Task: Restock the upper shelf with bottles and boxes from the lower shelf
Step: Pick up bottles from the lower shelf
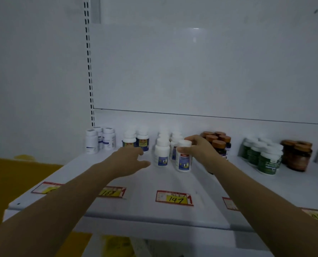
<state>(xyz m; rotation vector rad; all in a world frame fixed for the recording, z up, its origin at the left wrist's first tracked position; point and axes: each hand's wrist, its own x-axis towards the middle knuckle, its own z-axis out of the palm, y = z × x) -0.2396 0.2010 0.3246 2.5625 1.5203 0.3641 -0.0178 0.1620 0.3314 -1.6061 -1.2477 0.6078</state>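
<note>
We see a white metal upper shelf (128, 197), its front edge carrying red-and-yellow price tags (174, 198). Stock stands in grouped columns toward the shelf's back edge, each column roughly behind its own tag, presumably so that product and price correspond. From the left corner rightward we note white plastic bottles with pale labels (91, 140), white-capped bottles with dark labels (143, 140), white bottles with blue labels (161, 152), brown-capped dark bottles (219, 145), and green-labelled bottles (268, 161).

The right hand (200, 151) closes around a white blue-labelled plastic bottle (183, 157) from its right side, fingers over the cap and thumb in front below it. This bottle sits at the front of the blue-labelled column, above the tag reading 147. Its long axis is vertical, cap up, label facing the front edge.

The left hand (130, 160) hovers open, holding nothing, just left of that column, seemingly ready to steady neighbours.
</note>
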